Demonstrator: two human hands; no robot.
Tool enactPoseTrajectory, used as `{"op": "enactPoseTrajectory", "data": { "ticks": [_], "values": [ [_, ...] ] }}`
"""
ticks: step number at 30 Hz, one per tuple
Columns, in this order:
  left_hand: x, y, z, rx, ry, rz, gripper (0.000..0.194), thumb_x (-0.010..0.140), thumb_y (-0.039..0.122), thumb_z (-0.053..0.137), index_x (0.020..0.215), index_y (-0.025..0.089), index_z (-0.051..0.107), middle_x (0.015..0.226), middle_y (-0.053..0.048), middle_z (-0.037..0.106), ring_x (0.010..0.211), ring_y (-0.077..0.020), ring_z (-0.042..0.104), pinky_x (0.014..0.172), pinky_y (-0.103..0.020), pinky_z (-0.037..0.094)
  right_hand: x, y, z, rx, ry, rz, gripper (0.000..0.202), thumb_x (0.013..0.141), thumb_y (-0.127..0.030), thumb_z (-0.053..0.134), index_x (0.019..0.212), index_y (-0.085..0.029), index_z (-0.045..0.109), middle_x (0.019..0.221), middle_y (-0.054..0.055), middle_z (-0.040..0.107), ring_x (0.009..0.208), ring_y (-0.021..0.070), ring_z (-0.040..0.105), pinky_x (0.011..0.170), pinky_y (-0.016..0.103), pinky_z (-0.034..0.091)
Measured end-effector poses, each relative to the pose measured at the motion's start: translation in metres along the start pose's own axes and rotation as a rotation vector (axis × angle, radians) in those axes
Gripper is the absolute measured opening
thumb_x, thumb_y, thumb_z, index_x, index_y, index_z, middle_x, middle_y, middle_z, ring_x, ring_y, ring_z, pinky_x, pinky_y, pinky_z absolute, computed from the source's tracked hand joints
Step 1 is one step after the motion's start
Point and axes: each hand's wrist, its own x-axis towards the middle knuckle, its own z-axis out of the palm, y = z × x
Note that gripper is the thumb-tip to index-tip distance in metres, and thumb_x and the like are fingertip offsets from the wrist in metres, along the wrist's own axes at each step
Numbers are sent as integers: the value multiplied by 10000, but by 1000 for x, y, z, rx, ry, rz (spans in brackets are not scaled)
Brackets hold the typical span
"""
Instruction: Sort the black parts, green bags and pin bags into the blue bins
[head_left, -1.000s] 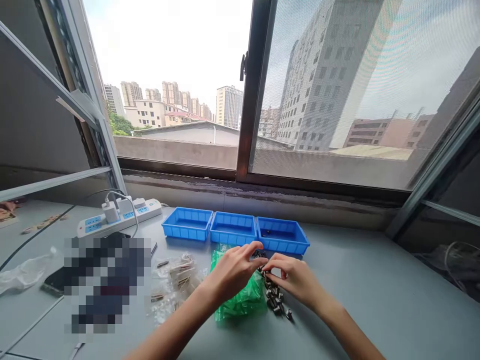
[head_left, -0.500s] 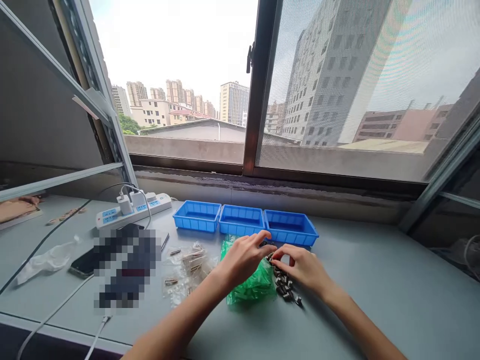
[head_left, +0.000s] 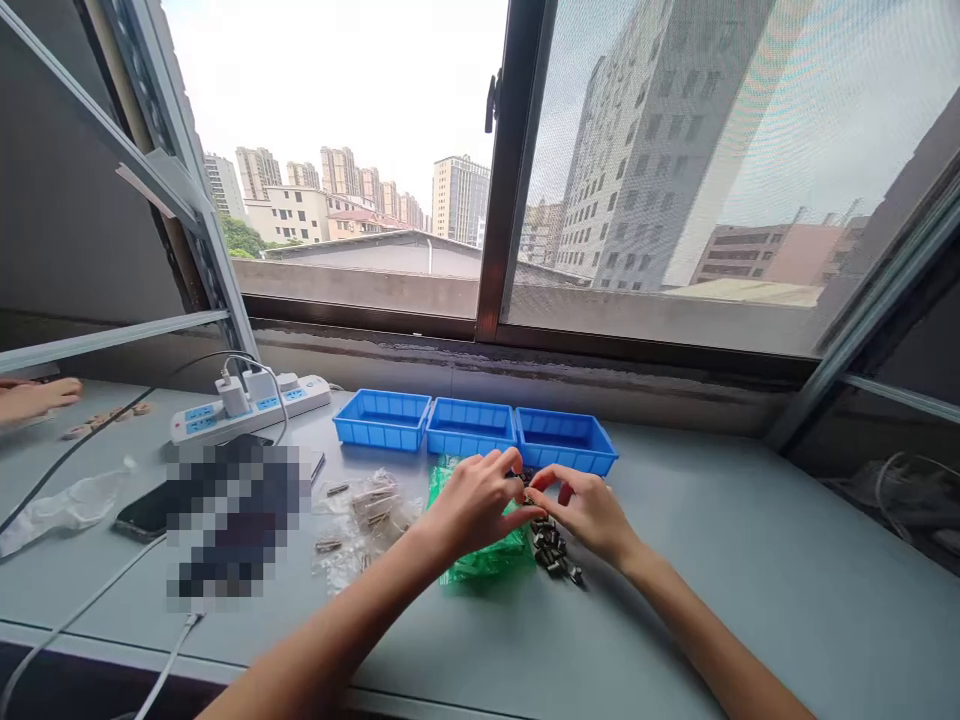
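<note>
Far left: one hand of another person [head_left: 45, 398]. Next: one power strip [head_left: 251, 413], then several clear bags [head_left: 375, 508], overlapping, not countable. Three blue bins [head_left: 471, 441] stand in a row. The left hand [head_left: 474, 502] keeps thumb and fingers apart over one green bag [head_left: 486, 567]. Metal parts [head_left: 551, 548], too heaped to count, lie beside it. Change: the right hand [head_left: 586, 507] has raised its fingertips into the left hand's gap, so handling engages both hands; whether they clamp a part cannot be told.
</note>
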Motion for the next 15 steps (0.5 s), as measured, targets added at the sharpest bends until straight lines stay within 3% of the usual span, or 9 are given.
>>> {"op": "enactPoseTrajectory", "data": {
  "ticks": [3,7,11,15],
  "values": [
    [1,1,1,1,54,-38,202,815,385,676,770,190,707,901,-20,636,770,-168,627,602,-268,458,2,-5,2,240,8,34,304,740,-501,613,753,-211,705,745,36,721,498,140,557,487,267,445],
    [1,-1,1,-5,114,-87,264,855,394,623,704,194,706,915,-27,647,778,-162,632,615,-264,465,4,-12,5,519,-19,143,361,668,-530,678,767,-185,715,690,34,703,454,112,511,429,243,414],
    [0,-6,0,-3,160,-106,257,801,437,675,705,201,712,909,-26,647,767,-161,630,625,-266,479,3,-18,3,695,-37,263,384,596,-539,733,733,-181,709,567,-6,637,407,80,440,383,212,316],
    [-1,-8,2,7,197,-105,159,738,364,755,786,216,723,921,-19,645,747,-153,624,626,-258,484,2,-23,1,808,-16,357,413,500,-527,788,697,-176,694,555,-24,606,387,53,380,375,204,262]
  ]
}}
